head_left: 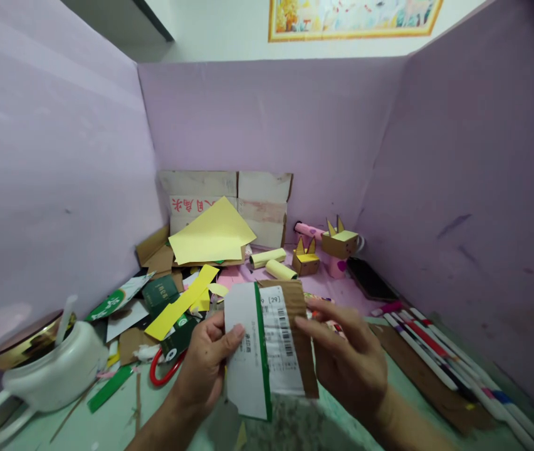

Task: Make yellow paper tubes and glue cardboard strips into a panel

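My left hand [208, 354] grips a flat cardboard piece [248, 382] by its left side, thumb on the front. White with a green edge on the left, the piece shows a barcode label [282, 351] and bare brown corrugated board on its right. Beside that brown edge is my right hand [356, 360], a little blurred, its fingers stretched out and apart. Its fingertips are at or very near the edge; contact is unclear. Below my left hand, red-handled scissors [154, 371] lie partly under paper scraps.
A white mug [55, 369] with a gold lid stands at left. Yellow paper [213, 235] and a yellow strip [182, 304] lie behind. Two small eared boxes [305, 263], yellow rolls [280, 270] and a phone [370, 279] sit farther back. Markers [436, 351] lie at right.
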A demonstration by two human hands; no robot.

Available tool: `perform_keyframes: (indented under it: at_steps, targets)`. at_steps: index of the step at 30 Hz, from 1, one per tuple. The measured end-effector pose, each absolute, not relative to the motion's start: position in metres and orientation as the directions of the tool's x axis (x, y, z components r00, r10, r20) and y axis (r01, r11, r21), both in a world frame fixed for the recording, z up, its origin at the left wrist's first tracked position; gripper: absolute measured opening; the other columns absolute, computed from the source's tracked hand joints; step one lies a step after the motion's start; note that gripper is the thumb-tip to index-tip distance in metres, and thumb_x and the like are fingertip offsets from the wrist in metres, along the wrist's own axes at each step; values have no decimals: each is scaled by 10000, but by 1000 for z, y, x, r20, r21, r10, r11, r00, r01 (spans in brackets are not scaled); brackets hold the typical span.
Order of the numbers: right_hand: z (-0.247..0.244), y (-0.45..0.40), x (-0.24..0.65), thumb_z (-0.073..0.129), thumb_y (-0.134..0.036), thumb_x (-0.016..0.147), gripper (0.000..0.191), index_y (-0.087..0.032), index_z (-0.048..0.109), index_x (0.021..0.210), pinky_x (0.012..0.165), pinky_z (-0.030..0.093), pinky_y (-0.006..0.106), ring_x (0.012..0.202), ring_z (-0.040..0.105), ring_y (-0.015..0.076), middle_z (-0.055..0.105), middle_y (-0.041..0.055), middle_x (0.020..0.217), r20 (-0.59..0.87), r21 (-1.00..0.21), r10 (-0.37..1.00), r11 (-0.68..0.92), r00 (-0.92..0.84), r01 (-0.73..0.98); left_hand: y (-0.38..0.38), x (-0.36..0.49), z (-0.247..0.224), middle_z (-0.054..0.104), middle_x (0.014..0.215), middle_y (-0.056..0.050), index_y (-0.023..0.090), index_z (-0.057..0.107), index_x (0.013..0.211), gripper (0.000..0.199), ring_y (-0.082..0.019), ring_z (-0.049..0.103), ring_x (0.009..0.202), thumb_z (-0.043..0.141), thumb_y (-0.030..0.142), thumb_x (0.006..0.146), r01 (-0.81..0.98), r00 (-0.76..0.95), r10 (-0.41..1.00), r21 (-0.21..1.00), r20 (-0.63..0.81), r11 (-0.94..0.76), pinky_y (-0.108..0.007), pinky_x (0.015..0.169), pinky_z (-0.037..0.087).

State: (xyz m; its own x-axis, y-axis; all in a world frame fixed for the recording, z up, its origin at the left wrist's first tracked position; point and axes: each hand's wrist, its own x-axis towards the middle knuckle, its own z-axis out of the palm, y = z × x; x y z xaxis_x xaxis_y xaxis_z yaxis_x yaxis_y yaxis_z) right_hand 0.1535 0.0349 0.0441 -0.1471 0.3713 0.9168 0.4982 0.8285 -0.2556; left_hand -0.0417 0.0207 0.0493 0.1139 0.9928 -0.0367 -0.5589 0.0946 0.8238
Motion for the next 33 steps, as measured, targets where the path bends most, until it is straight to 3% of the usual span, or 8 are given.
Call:
perform_keyframes:
  at_steps: [2, 3, 4, 6, 9, 19, 28, 33]
  targets:
    - [39, 37, 147, 578, -170, 801, 267, -297, 650, 1025, 806, 494, 354, 958, 618, 213, 672, 53, 1077, 713, -689, 695, 668, 96, 282, 22, -41, 46, 720, 725, -61, 133, 662, 866, 325, -228, 667, 691, 791, 235, 586, -559, 98, 994, 823, -53, 99, -330, 663, 520]
    - [36, 36, 144, 561, -273, 831, 244, -276, 625, 1067, 765, 510, 360, 939, 627, 224, 671, 67, 1064, 498, -867, 859, 491, 120, 87, 23, -39, 44, 719, 719, -61, 133, 661, 862, 334, -229, 665, 683, 796, 240, 576, -554, 97, 993, 824, -72, 114, -330, 649, 519]
    - [31, 35, 142, 535, -364, 847, 294, -249, 596, 1110, 709, 523, 358, 900, 642, 231, 674, 84, 1042, 258, -959, 965, 262, 46, -110, 23, -37, 40, 716, 712, -62, 131, 660, 859, 340, -227, 662, 670, 798, 248, 570, -544, 96, 991, 829, -96, 133, -326, 634, 516]
    - [21, 33, 139, 558, -446, 816, 415, -189, 570, 1142, 613, 525, 341, 800, 665, 239, 692, 105, 967, -56, -920, 974, -135, -218, -367, 24, -32, 32, 712, 711, -66, 125, 658, 859, 353, -212, 651, 640, 796, 285, 576, -495, 91, 986, 853, -138, 165, -306, 601, 504]
    - [8, 28, 138, 732, -358, 672, 415, -126, 631, 1001, 613, 517, 330, 724, 677, 245, 718, 97, 829, -166, -825, 920, -328, -356, -461, 23, -25, 19, 706, 732, -73, 115, 655, 840, 383, -186, 626, 631, 798, 345, 568, -380, 84, 983, 906, -165, 184, -271, 575, 484]
    - [-9, 21, 134, 793, -307, 608, 357, -139, 661, 895, 722, 525, 406, 725, 690, 270, 733, 90, 777, -282, -794, 917, -388, -282, -468, 17, -15, 15, 669, 644, -48, 124, 649, 814, 361, -177, 594, 556, 715, 429, 633, -236, 111, 968, 940, -224, 245, -256, 494, 465]
    - [-12, 13, 130, 767, -297, 646, 450, -167, 624, 1053, 762, 514, 461, 778, 688, 288, 727, 112, 882, -293, -753, 902, -423, -318, -505, 14, -12, 15, 659, 630, -44, 126, 652, 726, 213, -173, 565, 561, 672, 319, 639, -26, 37, 989, 989, -142, 143, -232, 471, 438]
    - [-15, 11, 132, 753, -304, 663, 431, -153, 609, 1040, 763, 519, 448, 813, 683, 293, 724, 121, 907, -305, -773, 906, -416, -294, -479, 11, -10, 17, 650, 630, -31, 142, 648, 724, 176, -174, 568, 576, 650, 309, 669, -53, 38, 992, 991, -122, 124, -229, 490, 441]
